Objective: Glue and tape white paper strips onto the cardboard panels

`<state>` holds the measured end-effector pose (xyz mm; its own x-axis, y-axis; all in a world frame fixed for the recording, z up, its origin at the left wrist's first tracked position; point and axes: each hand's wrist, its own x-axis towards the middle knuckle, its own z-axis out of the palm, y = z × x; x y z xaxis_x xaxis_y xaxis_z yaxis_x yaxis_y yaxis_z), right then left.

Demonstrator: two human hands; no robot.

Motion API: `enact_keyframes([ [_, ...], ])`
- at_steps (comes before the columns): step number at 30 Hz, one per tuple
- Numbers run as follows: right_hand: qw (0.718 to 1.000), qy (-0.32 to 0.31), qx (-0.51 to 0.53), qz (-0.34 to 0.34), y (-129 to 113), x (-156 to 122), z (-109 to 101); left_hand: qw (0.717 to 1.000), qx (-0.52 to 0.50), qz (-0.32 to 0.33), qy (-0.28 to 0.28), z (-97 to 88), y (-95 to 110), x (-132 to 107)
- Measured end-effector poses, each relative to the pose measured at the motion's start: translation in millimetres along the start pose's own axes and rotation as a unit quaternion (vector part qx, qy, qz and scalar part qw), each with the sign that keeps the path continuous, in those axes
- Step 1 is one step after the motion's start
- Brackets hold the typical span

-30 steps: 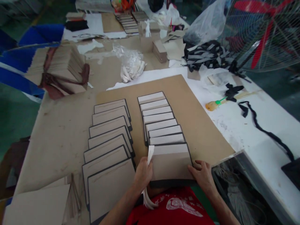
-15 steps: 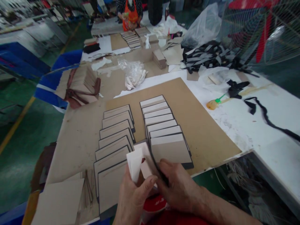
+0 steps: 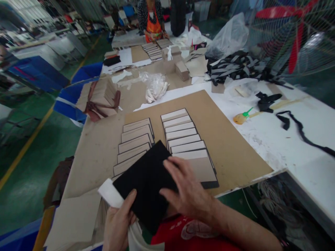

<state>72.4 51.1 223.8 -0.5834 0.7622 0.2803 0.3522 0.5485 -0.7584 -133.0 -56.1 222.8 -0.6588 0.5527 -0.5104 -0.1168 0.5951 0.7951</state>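
Black panel (image 3: 146,174) in my left hand (image 3: 119,223), held over the counter's (image 3: 300,157) near edge

Left hand closed round a sheaf of white strips (image 3: 111,193) and the left corner of the panel, thumb laid flat on the black face. Loose ends of the strips hang below my grip, in front of my red shirt (image 3: 199,232). Panel turned askew, one corner toward the far edge; it blocks my view of the nearer part of the left row. Right hand (image 3: 188,190) open, fingers spread over the panel's right side, slightly blurred; cannot tell whether the fingertips press on it.

Ahead, a brown board (image 3: 230,146) reaches to the counter's near edge. On it, a right row of panels (image 3: 181,130), overlapping, dark-rimmed, each with a pale band along its far side. Left row of panels (image 3: 136,140) beside it, also overlapping, plain grey-beige faces.

Near left corner: stacked grey boards (image 3: 73,216). Farther up the left edge, a bundle of boards (image 3: 98,97) tied with brown straps. Past the board's far edge, a clear bag (image 3: 154,85) with white pieces. Toward the right edge: an amber pot with a green tip (image 3: 239,119), black strips (image 3: 235,66) heaped beyond it, then a red-bladed fan (image 3: 296,45). At the far edge, a person in an orange apron (image 3: 153,29).
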Motion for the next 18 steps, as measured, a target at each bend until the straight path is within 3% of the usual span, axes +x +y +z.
enact_keyframes([
  [3,0.970,0.132,-0.015,0.202,66.4,-28.4,-9.1,0.993,-0.027,-0.025,-0.109,28.0,-6.2,11.6],
  [5,0.940,0.092,0.094,0.313,104.8,-51.2,-10.4,0.981,-0.031,-0.034,-0.191,48.8,-10.4,20.6],
  [8,0.858,0.069,0.299,0.413,142.0,-84.5,-6.8,0.964,-0.021,-0.035,-0.264,79.3,-19.7,37.8],
  [11,0.810,0.144,0.338,0.457,161.6,-105.1,-0.4,0.975,0.063,0.013,-0.213,105.5,-35.5,57.1],
  [14,0.834,0.206,0.235,0.454,179.0,-106.9,5.7,0.972,0.170,0.080,-0.141,126.4,-51.2,73.8],
  [18,0.861,0.222,0.098,0.446,202.3,-91.8,11.1,0.963,0.217,0.111,-0.115,146.9,-60.7,88.9],
])
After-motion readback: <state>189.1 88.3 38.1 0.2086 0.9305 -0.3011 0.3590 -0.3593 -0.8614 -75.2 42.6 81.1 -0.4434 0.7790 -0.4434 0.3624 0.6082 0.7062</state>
